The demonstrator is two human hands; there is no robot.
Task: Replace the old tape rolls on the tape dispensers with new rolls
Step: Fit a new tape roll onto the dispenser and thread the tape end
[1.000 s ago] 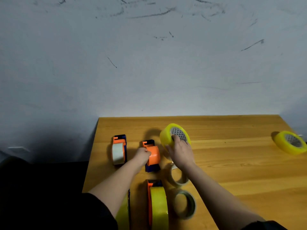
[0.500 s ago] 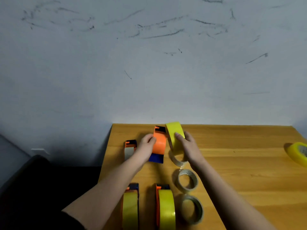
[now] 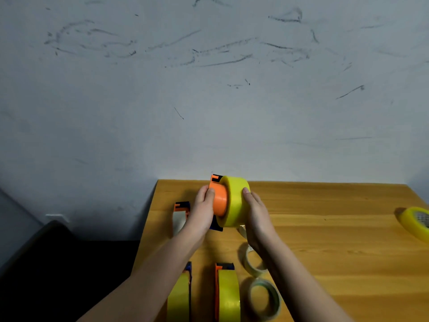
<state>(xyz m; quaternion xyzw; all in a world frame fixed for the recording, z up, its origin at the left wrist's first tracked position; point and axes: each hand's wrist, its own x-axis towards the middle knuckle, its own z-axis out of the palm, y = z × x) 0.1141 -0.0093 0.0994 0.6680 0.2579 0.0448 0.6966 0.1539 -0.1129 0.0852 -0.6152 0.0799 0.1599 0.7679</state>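
Two hands raised above tabletop (image 3: 325,205): left hand (image 3: 203,213) gripping orange dispenser (image 3: 219,202), right hand (image 3: 256,213) fingers (image 3: 246,191) curled round glossy yellow roll (image 3: 235,201), half-seated on dispenser's hub.

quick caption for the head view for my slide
Left hand holds an orange tape dispenser while the right hand slides a new yellow tape roll onto it.

In front of me a pale grey-blue plaster wall (image 3: 209,101), scuffed with dark scribbled marks, meets the far edge of my honey-coloured wooden desk (image 3: 325,240). To its left the dark floor (image 3: 69,275) lies in deep shadow.
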